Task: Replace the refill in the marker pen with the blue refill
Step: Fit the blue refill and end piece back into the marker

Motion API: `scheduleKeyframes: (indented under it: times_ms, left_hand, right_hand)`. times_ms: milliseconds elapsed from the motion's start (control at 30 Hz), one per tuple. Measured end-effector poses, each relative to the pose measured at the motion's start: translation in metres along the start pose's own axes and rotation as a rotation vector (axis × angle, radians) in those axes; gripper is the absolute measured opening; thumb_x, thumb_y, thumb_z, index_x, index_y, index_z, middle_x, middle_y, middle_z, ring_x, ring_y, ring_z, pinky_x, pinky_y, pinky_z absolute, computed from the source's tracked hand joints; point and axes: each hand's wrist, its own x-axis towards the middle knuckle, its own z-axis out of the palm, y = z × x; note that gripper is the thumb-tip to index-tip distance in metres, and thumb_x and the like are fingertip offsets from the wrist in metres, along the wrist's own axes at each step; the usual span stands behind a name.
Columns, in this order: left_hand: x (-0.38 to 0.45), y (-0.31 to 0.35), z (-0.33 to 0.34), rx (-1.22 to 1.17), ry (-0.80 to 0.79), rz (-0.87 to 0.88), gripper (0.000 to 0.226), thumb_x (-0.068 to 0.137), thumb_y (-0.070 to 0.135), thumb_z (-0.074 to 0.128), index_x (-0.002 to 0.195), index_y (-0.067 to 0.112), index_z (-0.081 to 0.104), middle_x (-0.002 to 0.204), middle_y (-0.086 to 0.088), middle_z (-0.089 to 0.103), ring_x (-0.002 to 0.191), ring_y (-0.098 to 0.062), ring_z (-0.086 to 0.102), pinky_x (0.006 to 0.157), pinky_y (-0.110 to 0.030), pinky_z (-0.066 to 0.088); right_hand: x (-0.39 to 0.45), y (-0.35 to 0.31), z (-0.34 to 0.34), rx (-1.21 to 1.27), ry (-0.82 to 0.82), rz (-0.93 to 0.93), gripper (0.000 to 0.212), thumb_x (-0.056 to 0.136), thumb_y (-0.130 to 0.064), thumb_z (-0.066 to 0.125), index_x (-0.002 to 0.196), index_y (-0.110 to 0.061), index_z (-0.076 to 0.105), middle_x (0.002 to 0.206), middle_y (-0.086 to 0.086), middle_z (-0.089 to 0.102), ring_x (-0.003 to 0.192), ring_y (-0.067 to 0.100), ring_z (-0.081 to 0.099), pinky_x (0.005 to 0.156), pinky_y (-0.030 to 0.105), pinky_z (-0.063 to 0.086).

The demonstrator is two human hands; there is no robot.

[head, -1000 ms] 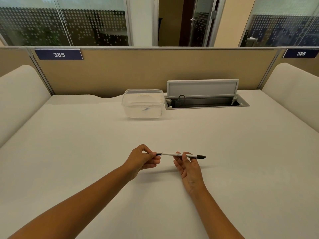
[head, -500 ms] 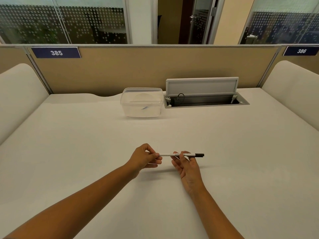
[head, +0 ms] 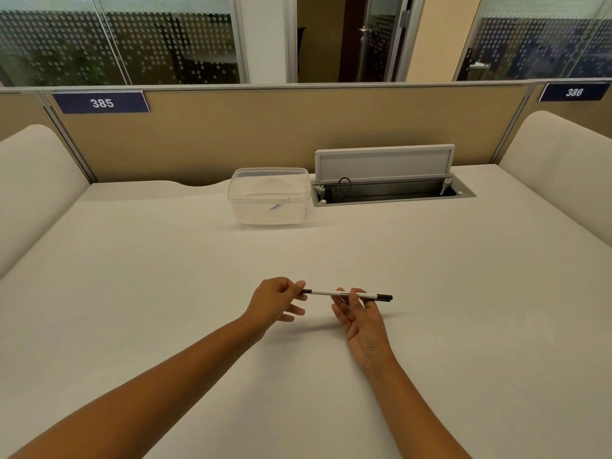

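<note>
A thin white marker pen [head: 326, 292] with black ends is held level above the middle of the white desk [head: 132, 293]. My left hand [head: 276, 301] pinches its left black end between thumb and forefinger. My right hand [head: 362, 318], palm up, grips the barrel with its fingertips near the middle, and the black cap end sticks out to the right. At the back stands a clear plastic box [head: 270, 197] with a thin bluish refill [head: 275, 207] lying inside it.
An open cable hatch [head: 390, 190] with a raised grey lid sits in the desk right of the box. A tan partition [head: 265, 134] closes the back edge. Padded cream dividers [head: 33, 180] flank both sides of the desk.
The left hand's lower fingers have spread away from the pen, leaving thumb and forefinger on its end. The pen has stayed about where it was.
</note>
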Motion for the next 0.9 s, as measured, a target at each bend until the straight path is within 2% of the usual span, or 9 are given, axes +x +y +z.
scheduleKeyframes:
  times_ms: [100, 200, 300, 367, 533, 667, 767, 900]
  left_hand:
    - [0.0002, -0.0004, 0.0001, 0.012, -0.02, 0.052, 0.013, 0.083, 0.024, 0.063, 0.085, 0.012, 0.059, 0.092, -0.002, 0.067, 0.067, -0.014, 0.071, 0.061, -0.029, 0.056]
    - [-0.0013, 0.0007, 0.0007, 0.044, 0.015, 0.054, 0.027, 0.08, 0.035, 0.065, 0.088, 0.011, 0.056, 0.09, 0.003, 0.063, 0.068, -0.015, 0.07, 0.056, -0.026, 0.054]
    - [-0.001, 0.0019, 0.0016, 0.089, 0.034, -0.008, 0.039, 0.086, 0.046, 0.051, 0.074, 0.01, 0.058, 0.085, -0.002, 0.065, 0.071, -0.017, 0.069, 0.057, -0.027, 0.053]
    - [-0.0007, 0.0017, 0.0027, 0.085, 0.018, -0.029, 0.039, 0.09, 0.042, 0.047, 0.066, 0.013, 0.057, 0.082, -0.005, 0.064, 0.069, -0.018, 0.067, 0.06, -0.03, 0.053]
    - [0.0005, 0.0001, 0.0029, 0.093, -0.013, -0.015, 0.032, 0.092, 0.032, 0.048, 0.067, 0.014, 0.058, 0.074, -0.001, 0.062, 0.066, -0.014, 0.064, 0.059, -0.028, 0.052]
    - [-0.0002, -0.0012, -0.0001, 0.175, -0.037, -0.083, 0.038, 0.094, 0.036, 0.041, 0.069, 0.014, 0.059, 0.086, -0.002, 0.062, 0.073, -0.018, 0.065, 0.057, -0.026, 0.051]
    - [-0.0018, -0.002, -0.0012, 0.091, -0.111, -0.171, 0.039, 0.095, 0.035, 0.037, 0.073, 0.012, 0.059, 0.096, -0.001, 0.058, 0.078, -0.019, 0.064, 0.064, -0.032, 0.053]
    - [-0.0032, -0.0015, -0.0023, 0.081, -0.142, -0.158, 0.034, 0.096, 0.032, 0.038, 0.073, 0.012, 0.056, 0.097, -0.002, 0.056, 0.081, -0.017, 0.062, 0.069, -0.031, 0.054]
  right_hand:
    - [0.0002, -0.0002, 0.0002, 0.0, 0.004, 0.008, 0.004, 0.089, -0.012, 0.053, 0.091, -0.014, 0.056, 0.086, 0.004, 0.076, 0.081, 0.016, 0.072, 0.064, 0.024, 0.057]
    - [-0.0004, -0.0005, 0.0008, 0.01, -0.005, 0.01, 0.006, 0.084, -0.014, 0.057, 0.09, -0.014, 0.057, 0.086, 0.004, 0.075, 0.081, 0.017, 0.072, 0.064, 0.025, 0.058]
    - [-0.0009, -0.0003, 0.0004, 0.011, -0.004, 0.012, 0.009, 0.082, -0.015, 0.059, 0.09, -0.014, 0.058, 0.085, 0.004, 0.075, 0.081, 0.017, 0.072, 0.064, 0.025, 0.058]
    - [-0.001, -0.0004, 0.0004, 0.004, -0.007, 0.016, 0.009, 0.081, -0.015, 0.06, 0.09, -0.014, 0.058, 0.085, 0.004, 0.075, 0.082, 0.017, 0.072, 0.064, 0.026, 0.058]
    - [-0.0013, -0.0007, 0.0009, -0.023, -0.024, 0.01, 0.012, 0.079, -0.016, 0.061, 0.09, -0.015, 0.057, 0.086, 0.004, 0.075, 0.082, 0.016, 0.072, 0.065, 0.025, 0.058]
    - [-0.0014, 0.0002, 0.0004, -0.057, -0.03, 0.011, 0.006, 0.086, -0.009, 0.055, 0.089, -0.014, 0.056, 0.084, 0.004, 0.075, 0.081, 0.015, 0.072, 0.065, 0.025, 0.058]
    - [-0.0015, 0.0009, 0.0017, -0.085, -0.039, 0.012, 0.007, 0.088, -0.007, 0.053, 0.089, -0.013, 0.055, 0.084, 0.004, 0.075, 0.08, 0.015, 0.072, 0.065, 0.025, 0.058]
    - [-0.0001, 0.0013, 0.0011, -0.096, -0.04, 0.007, 0.007, 0.089, -0.006, 0.052, 0.088, -0.013, 0.054, 0.082, 0.004, 0.075, 0.079, 0.015, 0.072, 0.064, 0.024, 0.058]
